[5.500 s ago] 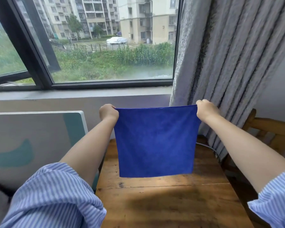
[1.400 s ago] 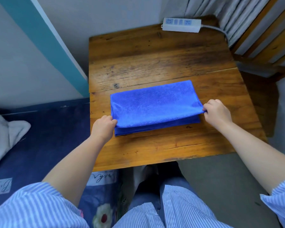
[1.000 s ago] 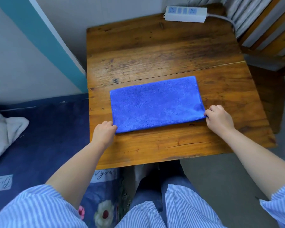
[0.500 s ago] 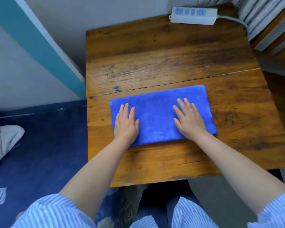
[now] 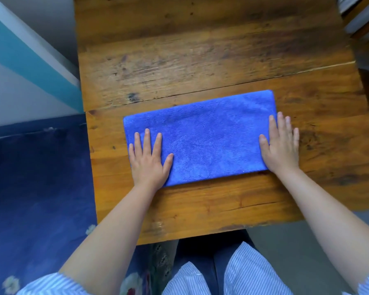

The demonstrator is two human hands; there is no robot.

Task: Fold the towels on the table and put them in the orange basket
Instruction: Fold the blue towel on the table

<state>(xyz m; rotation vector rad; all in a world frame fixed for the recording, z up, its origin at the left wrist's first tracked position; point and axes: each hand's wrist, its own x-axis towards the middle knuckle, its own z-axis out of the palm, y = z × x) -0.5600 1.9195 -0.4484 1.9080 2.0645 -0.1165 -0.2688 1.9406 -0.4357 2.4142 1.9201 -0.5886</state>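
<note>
The blue towel [image 5: 200, 139] lies on the wooden counter [image 5: 211, 56] as a long rectangle, set toward the near edge and slightly askew, its right end further from the person than its left. Both hands lie flat with straight, spread fingers and grip nothing: the left hand [image 5: 149, 158] presses the towel's near left corner, and the right hand [image 5: 280, 145] covers the right end, its outer fingers spilling over onto the bare wood. The step in hand looks like smoothing the layers before the next fold. To do it well, the person should probably sweep the palms outward so no air or creases stay trapped, check that the edges sit flush, then bring one short end squarely over the other. The orange basket is not in view.
</note>
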